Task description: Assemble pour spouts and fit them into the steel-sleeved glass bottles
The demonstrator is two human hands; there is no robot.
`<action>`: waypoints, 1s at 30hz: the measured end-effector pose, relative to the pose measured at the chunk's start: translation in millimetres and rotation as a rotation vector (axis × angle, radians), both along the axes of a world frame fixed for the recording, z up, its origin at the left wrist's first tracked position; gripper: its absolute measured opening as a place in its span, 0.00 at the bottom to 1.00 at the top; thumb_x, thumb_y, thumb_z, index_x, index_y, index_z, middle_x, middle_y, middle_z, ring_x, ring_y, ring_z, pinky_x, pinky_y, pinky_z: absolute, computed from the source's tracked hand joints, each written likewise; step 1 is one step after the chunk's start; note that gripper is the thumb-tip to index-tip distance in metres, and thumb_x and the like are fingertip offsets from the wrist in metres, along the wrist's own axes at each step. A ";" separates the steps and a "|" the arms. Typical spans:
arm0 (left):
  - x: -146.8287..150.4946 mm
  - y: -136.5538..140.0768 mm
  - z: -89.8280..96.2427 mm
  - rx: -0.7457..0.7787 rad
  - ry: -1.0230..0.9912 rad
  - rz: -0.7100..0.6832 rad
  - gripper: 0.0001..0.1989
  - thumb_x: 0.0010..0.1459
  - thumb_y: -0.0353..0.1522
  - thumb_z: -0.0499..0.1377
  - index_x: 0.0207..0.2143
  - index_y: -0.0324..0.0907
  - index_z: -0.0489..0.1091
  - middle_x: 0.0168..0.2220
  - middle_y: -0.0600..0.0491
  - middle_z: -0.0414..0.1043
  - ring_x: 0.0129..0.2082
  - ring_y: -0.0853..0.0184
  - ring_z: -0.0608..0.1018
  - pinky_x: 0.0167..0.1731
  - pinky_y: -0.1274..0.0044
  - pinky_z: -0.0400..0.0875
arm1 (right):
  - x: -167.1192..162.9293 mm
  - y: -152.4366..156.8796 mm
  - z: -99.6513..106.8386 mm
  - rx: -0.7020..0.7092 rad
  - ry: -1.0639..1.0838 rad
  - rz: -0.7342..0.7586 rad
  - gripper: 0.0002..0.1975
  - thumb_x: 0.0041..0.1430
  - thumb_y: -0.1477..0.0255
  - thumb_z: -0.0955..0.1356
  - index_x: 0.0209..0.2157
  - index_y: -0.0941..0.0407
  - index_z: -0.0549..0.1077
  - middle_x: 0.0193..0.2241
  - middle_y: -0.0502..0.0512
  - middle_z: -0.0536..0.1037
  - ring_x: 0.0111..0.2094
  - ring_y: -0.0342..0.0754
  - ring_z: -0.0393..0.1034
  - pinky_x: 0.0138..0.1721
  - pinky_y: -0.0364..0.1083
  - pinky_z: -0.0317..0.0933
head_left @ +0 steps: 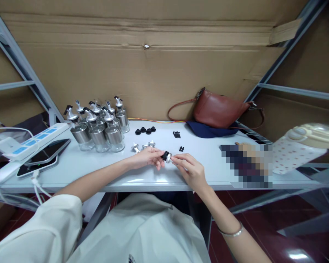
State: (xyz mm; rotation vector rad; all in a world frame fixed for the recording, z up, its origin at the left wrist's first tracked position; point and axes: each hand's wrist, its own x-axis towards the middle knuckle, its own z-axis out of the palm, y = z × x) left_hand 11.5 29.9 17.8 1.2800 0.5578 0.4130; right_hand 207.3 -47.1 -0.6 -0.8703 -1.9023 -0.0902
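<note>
Above the front part of the table, my left hand (146, 157) grips a black stopper (165, 156) between thumb and fingers. From the other side my right hand (191, 168) pinches a silver pourer top (169, 158), its narrow end hidden by the fingertips. The black and silver pieces touch; whether they are fully joined I cannot tell. Just behind my left hand lie several silver pourer tops (136, 147). Farther back is a row of black stoppers (148, 130). Two small groups of black parts, flip caps (177, 134) and tiny plugs (181, 148), lie behind my right hand.
Several glass oil bottles (98, 137) with pourers crowd the back left. Left of them are a power strip (41, 138), phones (48, 151) and white cables. A brown bag (219, 109) rests on a dark blue cloth (205, 130). At right stands a dotted bottle (296, 151).
</note>
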 end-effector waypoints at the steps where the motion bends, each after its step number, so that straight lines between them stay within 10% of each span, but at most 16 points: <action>1: 0.2 0.0 -0.5 -0.004 0.027 -0.003 0.22 0.51 0.48 0.60 0.32 0.35 0.69 0.22 0.51 0.73 0.16 0.74 0.71 0.20 0.80 0.62 | -0.6 -0.5 -0.5 0.036 -0.041 0.001 0.14 0.60 0.79 0.63 0.41 0.52 0.76 0.34 0.58 0.79 0.34 0.48 0.72 0.34 0.48 0.67; 6: 1.4 -2.7 2.1 0.039 0.055 0.006 0.21 0.54 0.46 0.57 0.26 0.35 0.67 0.17 0.58 0.64 0.15 0.79 0.62 0.19 0.82 0.53 | -1.6 -1.2 -5.4 0.100 -0.116 0.003 0.19 0.61 0.81 0.60 0.47 0.51 0.73 0.38 0.58 0.79 0.39 0.49 0.73 0.37 0.49 0.66; 24: 4.6 -6.6 4.8 0.312 -0.073 0.157 0.16 0.41 0.34 0.68 0.33 0.36 0.70 0.31 0.51 0.73 0.32 0.70 0.73 0.38 0.76 0.65 | -4.7 -2.3 -1.9 -0.042 0.007 -0.085 0.08 0.59 0.72 0.65 0.37 0.53 0.75 0.25 0.54 0.80 0.22 0.46 0.69 0.32 0.50 0.64; 30: 1.6 -12.5 3.9 0.843 0.036 0.173 0.08 0.51 0.32 0.62 0.33 0.38 0.72 0.31 0.50 0.71 0.30 0.70 0.71 0.37 0.76 0.66 | -2.9 -4.5 4.5 -0.380 0.140 -0.086 0.10 0.59 0.66 0.64 0.30 0.55 0.75 0.21 0.52 0.75 0.21 0.45 0.64 0.24 0.44 0.59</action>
